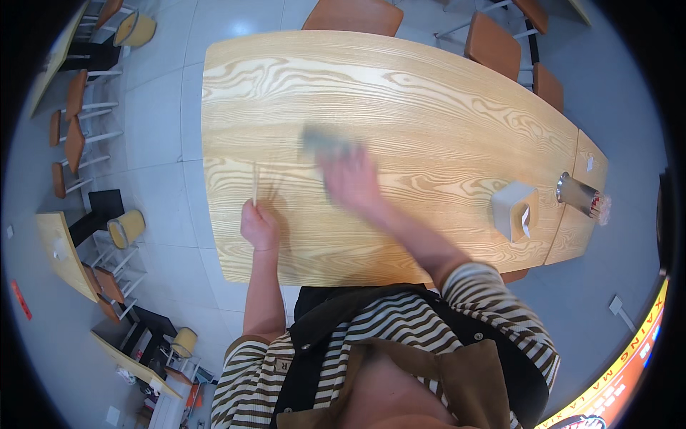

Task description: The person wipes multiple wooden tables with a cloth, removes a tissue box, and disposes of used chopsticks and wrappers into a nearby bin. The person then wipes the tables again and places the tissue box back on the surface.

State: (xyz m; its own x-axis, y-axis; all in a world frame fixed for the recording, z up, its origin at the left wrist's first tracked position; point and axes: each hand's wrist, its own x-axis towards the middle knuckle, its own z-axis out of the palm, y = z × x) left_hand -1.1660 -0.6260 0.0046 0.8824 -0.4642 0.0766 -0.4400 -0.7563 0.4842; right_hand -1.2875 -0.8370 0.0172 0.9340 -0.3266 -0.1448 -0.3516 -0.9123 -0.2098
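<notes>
My left hand [260, 226] is closed around thin pale sticks [255, 181], which look like chopsticks and point away from me above the table's near-left part. Over the middle of the wood-grain table [407, 96], my right hand [351, 179] is blurred by motion. It grips a dark grey-green cloth [324, 140], also blurred, that sticks out beyond the fingers to the far left. Whether the cloth touches the tabletop cannot be told. The sticks' lower ends are hidden inside my left fist.
A pale tissue box [506, 210] with a tissue poking out stands on the right. Beyond it is a metal cylinder [578, 191] filled with wrapped sticks. Brown chairs [353, 16] line the far edge. Yellow bins [127, 229] stand by other tables on the left.
</notes>
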